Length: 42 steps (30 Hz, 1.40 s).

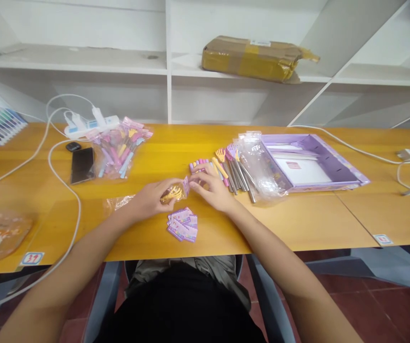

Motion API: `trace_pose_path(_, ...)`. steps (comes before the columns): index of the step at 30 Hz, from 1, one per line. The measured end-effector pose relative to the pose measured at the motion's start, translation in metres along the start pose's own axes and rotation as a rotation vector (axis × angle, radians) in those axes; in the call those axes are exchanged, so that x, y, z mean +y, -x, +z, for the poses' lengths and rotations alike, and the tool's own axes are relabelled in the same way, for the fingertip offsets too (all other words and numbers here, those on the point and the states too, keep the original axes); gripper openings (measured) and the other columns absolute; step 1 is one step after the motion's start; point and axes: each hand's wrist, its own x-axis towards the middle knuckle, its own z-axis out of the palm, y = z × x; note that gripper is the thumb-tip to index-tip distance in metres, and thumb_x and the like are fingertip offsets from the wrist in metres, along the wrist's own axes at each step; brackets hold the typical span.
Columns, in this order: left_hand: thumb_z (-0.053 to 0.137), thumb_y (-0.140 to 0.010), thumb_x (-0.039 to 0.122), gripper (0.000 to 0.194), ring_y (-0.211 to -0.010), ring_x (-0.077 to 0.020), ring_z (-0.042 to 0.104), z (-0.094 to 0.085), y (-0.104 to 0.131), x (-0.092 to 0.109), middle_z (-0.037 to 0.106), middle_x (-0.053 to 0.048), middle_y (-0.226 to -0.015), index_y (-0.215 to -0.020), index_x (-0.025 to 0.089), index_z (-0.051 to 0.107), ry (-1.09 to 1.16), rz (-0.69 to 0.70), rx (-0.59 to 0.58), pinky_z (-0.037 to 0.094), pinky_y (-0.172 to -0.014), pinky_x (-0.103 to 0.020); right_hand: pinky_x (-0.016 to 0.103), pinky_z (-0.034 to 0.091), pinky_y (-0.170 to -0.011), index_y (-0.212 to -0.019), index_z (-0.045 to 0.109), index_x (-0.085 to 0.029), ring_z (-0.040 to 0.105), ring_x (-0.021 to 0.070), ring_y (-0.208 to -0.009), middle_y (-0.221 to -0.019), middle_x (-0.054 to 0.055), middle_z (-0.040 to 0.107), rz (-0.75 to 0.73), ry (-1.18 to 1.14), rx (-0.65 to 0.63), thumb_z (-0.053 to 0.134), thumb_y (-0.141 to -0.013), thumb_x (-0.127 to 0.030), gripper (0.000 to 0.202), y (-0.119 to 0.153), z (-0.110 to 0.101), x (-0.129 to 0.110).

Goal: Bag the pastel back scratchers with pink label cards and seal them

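My left hand [155, 196] is closed around a small clear plastic bag that has a yellow hand-shaped back scratcher head [172, 193] in it. At the bag's right end, the fingers of my right hand [212, 187] pinch a small purple printed card [185, 186]. Below my hands lies a loose pile of purple cards [183, 224]. Beyond my right hand are several coloured handles [200, 164], partly hidden by it. Beside them lie back scratchers [239, 166] with metal rods and yellow, pink and purple heads. Clear empty bags [121, 202] lie partly under my left forearm.
A heap of bagged back scratchers [119, 150] lies at the left, near a phone [82, 165], a power strip [92, 125] and a white cable [79, 209]. To the right are clear plastic bags [262, 166] and an open purple box [346, 178]. A taped carton [251, 59] sits on the shelf.
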Motion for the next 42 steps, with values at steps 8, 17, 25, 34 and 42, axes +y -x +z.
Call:
trace_pose_path(8, 0.063, -0.088, 0.024, 0.055, -0.065, -0.0151, 0.055, -0.010, 0.000, -0.005, 0.059, 0.004, -0.079, -0.143, 0.025, 0.059, -0.086, -0.032, 0.082, 0.043, -0.068, -0.028, 0.043, 0.053, -0.102, -0.087, 0.071, -0.023, 0.063, 0.0232, -0.108, -0.110, 0.007, 0.061, 0.179, -0.286, 0.167, 0.071, -0.098, -0.059, 0.037, -0.009, -0.015, 0.013)
trace_pose_path(17, 0.062, -0.101, 0.039, 0.048, -0.071, -0.0161, 0.062, -0.015, 0.000, -0.023, 0.064, 0.002, -0.084, -0.144, 0.022, 0.053, -0.149, -0.043, 0.204, 0.047, -0.071, -0.029, 0.033, 0.051, -0.077, -0.105, 0.073, -0.019, 0.063, 0.0182, -0.082, -0.096, 0.005, 0.071, 0.191, -0.230, -0.395, 0.078, -0.094, -0.053, 0.036, 0.002, -0.009, -0.001)
trace_pose_path(25, 0.071, -0.098, 0.042, 0.056, -0.093, -0.0253, 0.074, -0.003, 0.000, -0.015, 0.077, -0.007, -0.109, -0.146, 0.021, 0.051, -0.191, -0.059, -0.013, 0.054, -0.082, -0.035, 0.032, 0.051, -0.072, -0.093, 0.071, -0.022, 0.059, 0.0161, -0.072, -0.082, 0.002, 0.067, 0.113, -0.160, 0.285, 0.060, -0.107, -0.045, 0.030, -0.001, -0.004, -0.012)
trace_pose_path(34, 0.061, -0.094, 0.024, 0.029, -0.097, -0.0297, 0.074, -0.011, -0.004, -0.024, 0.077, -0.011, -0.112, -0.122, 0.020, 0.060, -0.342, -0.220, -0.090, 0.053, -0.080, -0.037, 0.029, 0.043, -0.054, -0.095, 0.062, -0.024, 0.047, 0.0121, -0.053, -0.071, -0.004, 0.052, 0.098, -0.153, 0.795, 0.059, -0.108, -0.051, 0.030, -0.008, -0.035, -0.013)
trace_pose_path(42, 0.043, -0.110, 0.039, 0.032, -0.100, -0.0282, 0.075, -0.001, -0.008, -0.021, 0.078, -0.011, -0.117, -0.130, 0.022, 0.062, -0.175, -0.183, -0.105, 0.053, -0.085, -0.037, 0.034, 0.058, -0.080, -0.094, 0.064, -0.025, 0.065, 0.0166, -0.082, -0.090, 0.002, 0.066, 0.112, -0.456, 0.488, 0.077, -0.092, -0.053, 0.031, -0.011, -0.028, 0.002)
